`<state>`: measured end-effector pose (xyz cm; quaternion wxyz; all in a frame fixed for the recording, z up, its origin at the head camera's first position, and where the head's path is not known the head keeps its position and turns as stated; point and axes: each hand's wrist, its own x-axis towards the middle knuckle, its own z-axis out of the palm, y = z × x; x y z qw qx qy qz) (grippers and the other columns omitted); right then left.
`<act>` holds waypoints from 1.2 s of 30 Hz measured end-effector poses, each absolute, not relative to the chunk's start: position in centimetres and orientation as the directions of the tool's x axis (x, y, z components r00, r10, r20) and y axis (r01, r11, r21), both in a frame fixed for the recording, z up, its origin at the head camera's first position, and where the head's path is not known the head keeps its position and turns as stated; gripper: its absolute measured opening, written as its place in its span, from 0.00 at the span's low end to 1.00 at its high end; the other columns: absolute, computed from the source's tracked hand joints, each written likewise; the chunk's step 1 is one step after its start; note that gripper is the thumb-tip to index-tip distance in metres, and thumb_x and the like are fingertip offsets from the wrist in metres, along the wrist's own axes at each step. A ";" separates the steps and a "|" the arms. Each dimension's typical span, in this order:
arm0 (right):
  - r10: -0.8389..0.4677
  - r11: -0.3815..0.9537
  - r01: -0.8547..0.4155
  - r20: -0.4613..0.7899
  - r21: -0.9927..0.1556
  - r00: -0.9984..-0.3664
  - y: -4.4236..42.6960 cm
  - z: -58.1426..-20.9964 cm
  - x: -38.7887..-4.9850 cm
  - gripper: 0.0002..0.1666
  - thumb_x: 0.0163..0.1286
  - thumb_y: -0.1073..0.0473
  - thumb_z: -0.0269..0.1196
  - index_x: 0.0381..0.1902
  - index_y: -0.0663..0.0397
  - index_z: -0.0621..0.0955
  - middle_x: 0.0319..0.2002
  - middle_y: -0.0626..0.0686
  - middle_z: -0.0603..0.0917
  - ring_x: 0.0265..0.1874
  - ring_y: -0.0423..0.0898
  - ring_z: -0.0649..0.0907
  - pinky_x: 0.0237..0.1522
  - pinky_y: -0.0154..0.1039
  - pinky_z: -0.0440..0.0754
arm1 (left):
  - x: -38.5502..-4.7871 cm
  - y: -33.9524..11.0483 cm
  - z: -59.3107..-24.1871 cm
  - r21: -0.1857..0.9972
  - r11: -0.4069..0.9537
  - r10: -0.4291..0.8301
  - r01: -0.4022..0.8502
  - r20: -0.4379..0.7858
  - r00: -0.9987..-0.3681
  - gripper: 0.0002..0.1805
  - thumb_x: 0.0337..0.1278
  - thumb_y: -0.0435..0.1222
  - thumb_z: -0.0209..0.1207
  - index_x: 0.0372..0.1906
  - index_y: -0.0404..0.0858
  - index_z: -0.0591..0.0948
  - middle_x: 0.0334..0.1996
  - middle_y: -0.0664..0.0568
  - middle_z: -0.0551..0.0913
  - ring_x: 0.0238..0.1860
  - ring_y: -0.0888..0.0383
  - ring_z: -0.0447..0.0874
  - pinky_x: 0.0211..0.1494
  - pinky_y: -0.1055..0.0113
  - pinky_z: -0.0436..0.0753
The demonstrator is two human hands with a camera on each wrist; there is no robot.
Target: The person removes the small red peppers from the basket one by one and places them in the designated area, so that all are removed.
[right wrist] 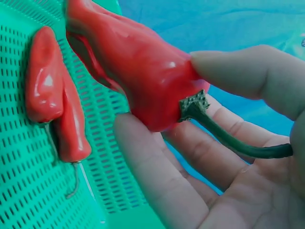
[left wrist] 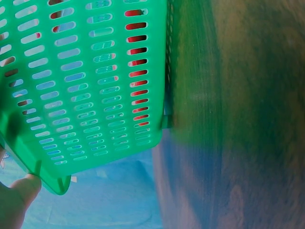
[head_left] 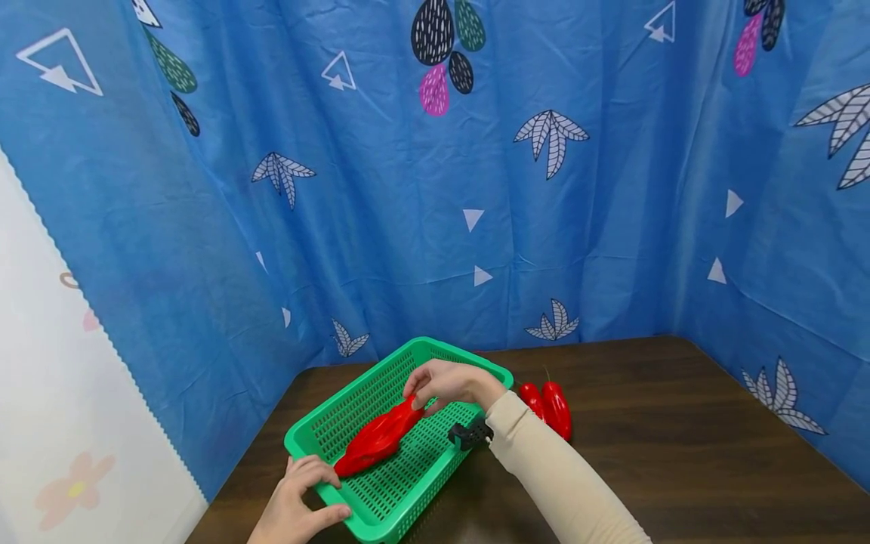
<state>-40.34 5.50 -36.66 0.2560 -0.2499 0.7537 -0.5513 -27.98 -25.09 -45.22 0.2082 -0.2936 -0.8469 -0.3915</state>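
Red pepper (right wrist: 147, 67) over the green basket (head_left: 372, 529), stem end pinched by the right hand (head_left: 445, 381), the nearer one; long axis slants toward the left hand (head_left: 299, 491), which grips the basket's near end.

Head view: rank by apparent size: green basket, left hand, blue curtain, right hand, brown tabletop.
Largest to smallest:
1. Blue curtain
2. Brown tabletop
3. Green basket
4. Left hand and right hand, unranked: close in size, and nearness to the camera may skew it.
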 end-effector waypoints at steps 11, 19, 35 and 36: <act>-0.639 0.224 -0.110 -0.061 -0.968 -0.767 7.1 -35.9 -39.7 0.11 0.64 0.71 0.64 0.44 0.64 0.81 0.42 0.56 0.85 0.38 0.48 0.85 0.46 0.47 0.90 | -28.0 -25.1 -45.6 0.538 0.534 0.331 0.651 0.576 -0.748 0.19 0.38 0.32 0.78 0.32 0.53 0.81 0.31 0.69 0.80 0.40 0.68 0.72 0.55 0.39 0.61; -0.623 0.189 -0.129 -0.017 -0.973 -0.782 9.0 -35.6 -39.4 0.12 0.64 0.70 0.64 0.47 0.65 0.81 0.43 0.56 0.85 0.39 0.48 0.86 0.47 0.46 0.90 | -27.9 -24.8 -45.6 0.501 0.560 0.325 0.660 0.600 -0.731 0.20 0.36 0.34 0.79 0.32 0.55 0.81 0.31 0.71 0.80 0.40 0.68 0.72 0.52 0.48 0.62; -0.585 0.005 -0.158 0.126 -0.987 -0.801 13.4 -35.6 -39.1 0.20 0.65 0.70 0.63 0.54 0.74 0.76 0.43 0.53 0.85 0.43 0.49 0.86 0.51 0.48 0.89 | -28.2 -24.6 -45.7 0.501 0.566 0.320 0.654 0.598 -0.735 0.19 0.36 0.33 0.79 0.31 0.54 0.81 0.31 0.71 0.80 0.39 0.68 0.72 0.52 0.46 0.63; -0.583 -0.012 -0.160 0.137 -0.987 -0.801 13.7 -35.6 -39.0 0.21 0.66 0.70 0.64 0.55 0.75 0.76 0.43 0.53 0.85 0.44 0.50 0.86 0.51 0.48 0.89 | -28.2 -24.6 -45.7 0.507 0.562 0.317 0.653 0.598 -0.736 0.19 0.36 0.33 0.79 0.31 0.53 0.81 0.30 0.70 0.80 0.39 0.68 0.72 0.52 0.44 0.63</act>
